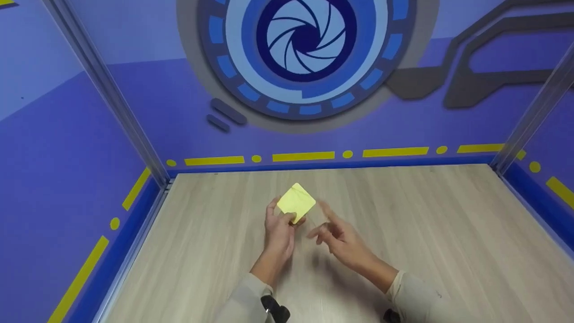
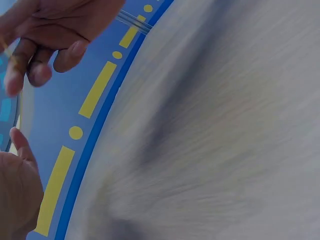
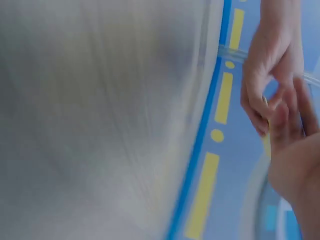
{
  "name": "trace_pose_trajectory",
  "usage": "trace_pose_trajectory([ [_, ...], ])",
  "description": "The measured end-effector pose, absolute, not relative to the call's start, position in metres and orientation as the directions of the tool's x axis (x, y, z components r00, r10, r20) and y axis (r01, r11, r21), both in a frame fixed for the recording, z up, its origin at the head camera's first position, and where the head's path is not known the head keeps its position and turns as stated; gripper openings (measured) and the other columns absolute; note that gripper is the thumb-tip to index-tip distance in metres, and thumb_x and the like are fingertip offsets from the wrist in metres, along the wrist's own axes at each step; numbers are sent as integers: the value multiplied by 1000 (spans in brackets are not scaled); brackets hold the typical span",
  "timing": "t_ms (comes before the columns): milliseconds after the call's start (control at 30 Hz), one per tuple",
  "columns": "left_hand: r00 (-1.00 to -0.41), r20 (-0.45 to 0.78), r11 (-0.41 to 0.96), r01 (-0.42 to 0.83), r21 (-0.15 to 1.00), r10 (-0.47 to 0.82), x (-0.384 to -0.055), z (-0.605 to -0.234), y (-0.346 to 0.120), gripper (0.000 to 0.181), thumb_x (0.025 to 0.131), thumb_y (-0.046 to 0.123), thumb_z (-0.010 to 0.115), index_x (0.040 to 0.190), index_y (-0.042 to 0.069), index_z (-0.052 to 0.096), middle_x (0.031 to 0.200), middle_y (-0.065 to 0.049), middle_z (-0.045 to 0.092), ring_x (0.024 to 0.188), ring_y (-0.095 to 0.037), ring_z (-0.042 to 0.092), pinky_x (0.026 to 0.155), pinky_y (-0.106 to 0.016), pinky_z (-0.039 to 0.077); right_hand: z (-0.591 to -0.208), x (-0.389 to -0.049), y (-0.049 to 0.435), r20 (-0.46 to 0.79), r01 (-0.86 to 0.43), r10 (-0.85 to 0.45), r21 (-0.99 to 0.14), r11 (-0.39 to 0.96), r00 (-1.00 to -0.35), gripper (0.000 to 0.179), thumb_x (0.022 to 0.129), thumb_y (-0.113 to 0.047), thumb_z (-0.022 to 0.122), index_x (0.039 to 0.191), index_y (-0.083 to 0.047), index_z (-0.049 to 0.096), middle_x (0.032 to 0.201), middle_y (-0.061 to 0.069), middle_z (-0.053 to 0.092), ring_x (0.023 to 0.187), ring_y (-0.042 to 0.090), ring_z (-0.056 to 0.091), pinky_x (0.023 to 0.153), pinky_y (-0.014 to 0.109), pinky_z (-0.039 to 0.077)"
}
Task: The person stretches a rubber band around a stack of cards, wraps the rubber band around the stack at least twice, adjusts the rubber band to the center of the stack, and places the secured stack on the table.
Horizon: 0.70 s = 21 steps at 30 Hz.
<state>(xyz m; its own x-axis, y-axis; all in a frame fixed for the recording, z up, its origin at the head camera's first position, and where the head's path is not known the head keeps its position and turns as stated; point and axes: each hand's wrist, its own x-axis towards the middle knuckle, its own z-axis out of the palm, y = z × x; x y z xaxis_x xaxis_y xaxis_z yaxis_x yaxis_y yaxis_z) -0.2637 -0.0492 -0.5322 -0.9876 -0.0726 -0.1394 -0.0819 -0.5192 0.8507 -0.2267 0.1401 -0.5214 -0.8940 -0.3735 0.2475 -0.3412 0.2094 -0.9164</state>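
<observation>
Two bare hands met above the middle of a pale wood-grain tabletop (image 1: 403, 233), both reaching out from light-coloured sleeves. The left hand (image 1: 279, 233) pinched a small yellow square of paper (image 1: 296, 202) by its lower corner between thumb and curled fingers, holding it tilted like a diamond just above the table, a faint crease running across its face. The right hand (image 1: 337, 234) hovered just beside the paper on its right, fingers loosely spread and relaxed, one fingertip raised close to the paper's edge; it held nothing, and whether that fingertip actually touched the paper could not be told from the head view. In the right wrist view, the left hand (image 3: 267, 70) showed a thin yellow sliver (image 3: 267, 135) between its fingertips, though the picture was blurred. The left wrist view was smeared as well, showing only the right hand's (image 2: 45, 30) dangling fingers and the blue wall (image 1: 179, 112) with its yellow dashes. A large blue shutter-like circle (image 1: 306, 38) was painted on the back wall
</observation>
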Motion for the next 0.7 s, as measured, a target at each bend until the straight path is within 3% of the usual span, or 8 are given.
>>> trace_pose_trajectory([
  [100,-990,-65,-491,5,871,-126,-262,-529,-47,70,102,-8,48,163,18,26,156,-25,49,127,-28,66,90,-32,64,-522,-225,133,91,-121,-192,-982,148,-977,63,112,-43,52,169,-32,29,95,8,82,78,22,73,57,27,55],
  [233,-985,30,-383,93,919,-168,-260,-530,-45,69,103,-10,50,161,20,29,154,-24,56,127,-29,69,89,-33,65,-520,-223,130,-70,69,-172,-998,8,-983,63,111,-57,44,160,-18,49,75,5,74,71,21,72,55,31,56],
  [300,-983,56,-337,113,935,-172,-258,-533,-45,69,103,-11,52,161,21,31,154,-24,57,128,-29,69,88,-34,66,-516,-225,132,-97,102,-172,-995,-21,-980,65,110,-60,43,154,-13,55,71,3,71,70,21,72,54,31,56],
  [467,-979,113,-269,156,950,-170,-255,-537,-43,69,102,-13,53,161,16,33,149,-25,61,124,-31,71,84,-34,67,-509,-228,138,-81,82,-83,-997,-6,-993,61,109,-60,46,153,-18,57,68,5,68,66,23,71,51,30,54],
  [700,-960,205,-193,241,951,-189,-250,-531,-38,65,101,-14,53,158,13,36,145,-26,64,121,-32,73,82,-36,67,-510,-231,143,-265,277,-255,-961,-9,-930,83,104,-74,42,144,-5,62,63,-3,60,65,18,72,55,29,55],
])
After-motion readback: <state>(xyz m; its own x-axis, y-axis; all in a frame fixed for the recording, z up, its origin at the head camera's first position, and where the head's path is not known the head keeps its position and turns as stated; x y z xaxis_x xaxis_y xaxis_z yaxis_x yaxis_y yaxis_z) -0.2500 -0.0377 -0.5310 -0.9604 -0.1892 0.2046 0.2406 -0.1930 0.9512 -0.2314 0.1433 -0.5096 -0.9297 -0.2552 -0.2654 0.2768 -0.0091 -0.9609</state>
